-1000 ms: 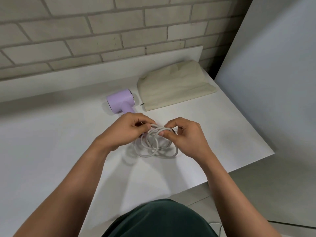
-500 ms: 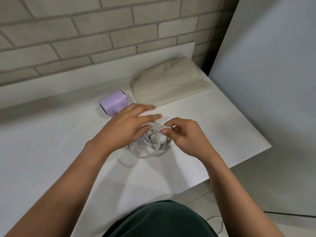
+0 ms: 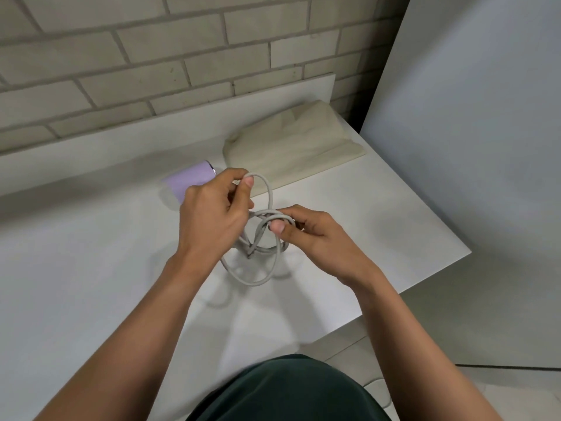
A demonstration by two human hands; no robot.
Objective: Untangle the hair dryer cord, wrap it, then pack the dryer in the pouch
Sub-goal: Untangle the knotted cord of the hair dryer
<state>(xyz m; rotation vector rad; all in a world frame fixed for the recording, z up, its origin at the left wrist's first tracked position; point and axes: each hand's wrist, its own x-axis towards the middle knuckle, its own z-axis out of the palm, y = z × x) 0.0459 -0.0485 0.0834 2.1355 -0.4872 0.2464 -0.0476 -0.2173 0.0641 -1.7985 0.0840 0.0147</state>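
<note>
The left grip (image 3: 212, 211) was closed on the cord (image 3: 268, 192). Its thumb and fingers pinched the top of one loop and held it raised above the desk (image 3: 91, 268). The right grip (image 3: 315, 238) was closed as well, with thumb and forefinger pinching a small bunch of crossing strands, just beside the left one and a little lower. Between the two grips the grey cord made several loops that passed over and under each other. The lowest loop hung down toward the desk, but I could not tell if it touched the surface. I could not see the plug.

Behind the left grip the lilac hair dryer (image 3: 189, 180) lay on the desk, partly hidden by the hand. Near it, to the back right, the beige pouch (image 3: 291, 147) lay flat and looked empty, though its opening was hard to make out. A brick wall (image 3: 151, 56) stood behind the desk and a grey panel (image 3: 470, 117) at the right.

In my judgement the task was only in its first step. The cord was not yet untangled, since the loops were crossed. The wrapping had not begun, and the dryer was outside the pouch, so the packing was also left to do.
</note>
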